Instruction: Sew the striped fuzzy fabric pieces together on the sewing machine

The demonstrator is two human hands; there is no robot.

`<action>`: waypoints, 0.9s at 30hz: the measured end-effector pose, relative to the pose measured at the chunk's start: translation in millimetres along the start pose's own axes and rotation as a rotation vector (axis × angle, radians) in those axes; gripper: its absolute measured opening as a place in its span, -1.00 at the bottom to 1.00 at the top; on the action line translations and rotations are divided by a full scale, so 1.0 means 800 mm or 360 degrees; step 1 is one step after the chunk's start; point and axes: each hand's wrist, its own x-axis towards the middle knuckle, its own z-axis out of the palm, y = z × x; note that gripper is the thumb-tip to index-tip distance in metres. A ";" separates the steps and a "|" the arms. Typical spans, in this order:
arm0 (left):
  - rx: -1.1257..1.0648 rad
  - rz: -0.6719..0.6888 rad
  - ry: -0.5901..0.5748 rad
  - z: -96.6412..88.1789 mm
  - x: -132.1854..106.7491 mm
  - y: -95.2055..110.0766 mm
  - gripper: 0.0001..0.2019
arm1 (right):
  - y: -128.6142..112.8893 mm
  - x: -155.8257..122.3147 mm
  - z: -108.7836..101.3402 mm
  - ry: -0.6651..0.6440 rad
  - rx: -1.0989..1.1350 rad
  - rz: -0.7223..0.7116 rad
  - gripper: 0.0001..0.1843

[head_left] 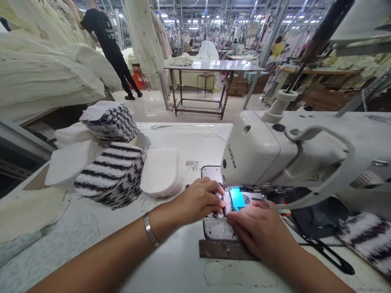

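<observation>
A white sewing machine [253, 146] stands on the right, its lamp lighting the plate under its head. My left hand [203, 199], with a silver bangle at the wrist, has its fingers curled on a small fuzzy black-and-white striped fabric piece [226, 206], left of the needle area. From the right, my right hand [262, 228] pinches at the near edge of that fabric, thumb against it; its other fingers bend over the machine plate [218, 230]. Between the hands a small bright blue piece [237, 198] lies against the fabric. The needle tip is hidden.
Stacks of striped fabric pieces [111, 173] and white pads [161, 171] stand on the left of the table. Black scissors [332, 256] and another striped piece [366, 240] lie at right. A worker in black [105, 40] stands beyond, near a metal-framed table [210, 65].
</observation>
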 end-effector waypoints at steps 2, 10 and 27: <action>0.0072 -0.0046 0.0033 0.007 0.000 0.001 -0.90 | 0.001 0.001 0.000 0.0012 -0.0037 0.0027 -0.72; 0.0322 -0.0216 0.0110 0.027 -0.003 0.014 -0.86 | -0.001 0.006 -0.001 0.0217 -0.0105 0.0017 -0.69; 0.0630 0.0197 -0.0251 -0.011 -0.002 0.016 -0.85 | 0.004 -0.007 0.000 0.0502 -0.0057 -0.0083 -0.81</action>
